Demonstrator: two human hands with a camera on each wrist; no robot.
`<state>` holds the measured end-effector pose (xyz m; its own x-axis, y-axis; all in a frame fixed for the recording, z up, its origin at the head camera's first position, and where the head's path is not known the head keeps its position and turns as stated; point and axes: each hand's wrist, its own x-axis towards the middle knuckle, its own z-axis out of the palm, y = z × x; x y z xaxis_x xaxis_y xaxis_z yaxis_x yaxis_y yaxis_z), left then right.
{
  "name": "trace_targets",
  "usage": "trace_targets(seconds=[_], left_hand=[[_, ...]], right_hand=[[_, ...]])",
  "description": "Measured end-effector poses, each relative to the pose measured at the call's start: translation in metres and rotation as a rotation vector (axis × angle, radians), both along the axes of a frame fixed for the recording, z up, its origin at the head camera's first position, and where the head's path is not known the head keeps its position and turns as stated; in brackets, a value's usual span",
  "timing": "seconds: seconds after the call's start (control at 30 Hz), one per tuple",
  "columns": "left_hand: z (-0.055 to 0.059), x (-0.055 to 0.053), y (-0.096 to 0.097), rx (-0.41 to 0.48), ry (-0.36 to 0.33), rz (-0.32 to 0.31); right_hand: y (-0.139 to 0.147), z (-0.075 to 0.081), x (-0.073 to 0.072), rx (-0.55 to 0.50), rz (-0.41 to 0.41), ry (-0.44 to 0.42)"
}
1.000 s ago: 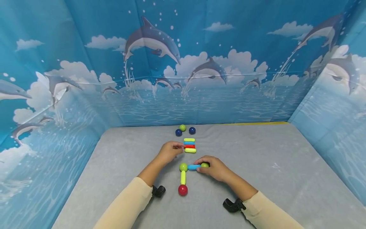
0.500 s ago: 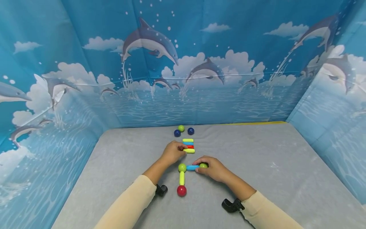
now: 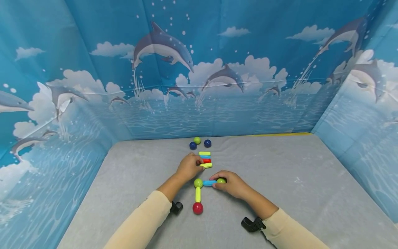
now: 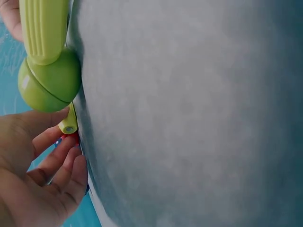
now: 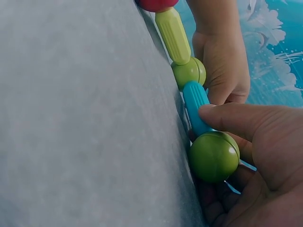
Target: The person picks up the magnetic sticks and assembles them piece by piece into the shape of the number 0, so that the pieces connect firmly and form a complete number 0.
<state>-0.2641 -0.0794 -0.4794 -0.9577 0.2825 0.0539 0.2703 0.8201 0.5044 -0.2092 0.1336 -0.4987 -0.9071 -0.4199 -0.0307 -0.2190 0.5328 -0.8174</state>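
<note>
My left hand (image 3: 188,167) pinches the near end of a yellow-green magnetic rod (image 3: 207,165), the closest of several rods laid side by side. In the left wrist view the rod's round end (image 4: 69,128) shows between thumb and fingers. My right hand (image 3: 234,184) holds a blue rod (image 5: 195,106) with thumb and fingers, beside the green ball (image 5: 214,157) at its right end. That rod runs to a second green ball (image 3: 198,183), from which another yellow-green rod (image 3: 198,194) leads toward me to a red ball (image 3: 197,208). Together they form an L.
Behind the pinched rod lie a red rod (image 3: 207,160), a blue rod (image 3: 206,157) and a yellow-green rod (image 3: 204,153). Farther back sit a green ball (image 3: 197,140) and two dark blue balls (image 3: 207,143). A dolphin-print curtain (image 3: 174,114) borders the grey table (image 3: 280,180).
My left hand has moved right and toward me onto the nearest yellow-green rod, which now lies slightly turned away from the red one. The right hand keeps its hold on the blue rod.
</note>
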Motion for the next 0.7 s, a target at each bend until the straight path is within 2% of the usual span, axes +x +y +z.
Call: trace_targets(seconds=[0.2,0.43,0.6,0.7], left_hand=[[-0.002,0.001,-0.004,0.0,-0.008,-0.004],[-0.003,0.009,-0.018,0.03,-0.045,0.01],[-0.003,0.015,-0.029,0.017,-0.071,0.043],[0.001,0.019,-0.035,0.023,-0.102,0.062]], right_hand=[[0.0,0.0,0.001,0.008,-0.004,0.006],[-0.001,0.001,0.002,0.038,-0.021,0.025],[-0.003,0.003,0.001,0.071,-0.057,0.048],[-0.005,0.004,0.0,0.092,-0.082,0.063]])
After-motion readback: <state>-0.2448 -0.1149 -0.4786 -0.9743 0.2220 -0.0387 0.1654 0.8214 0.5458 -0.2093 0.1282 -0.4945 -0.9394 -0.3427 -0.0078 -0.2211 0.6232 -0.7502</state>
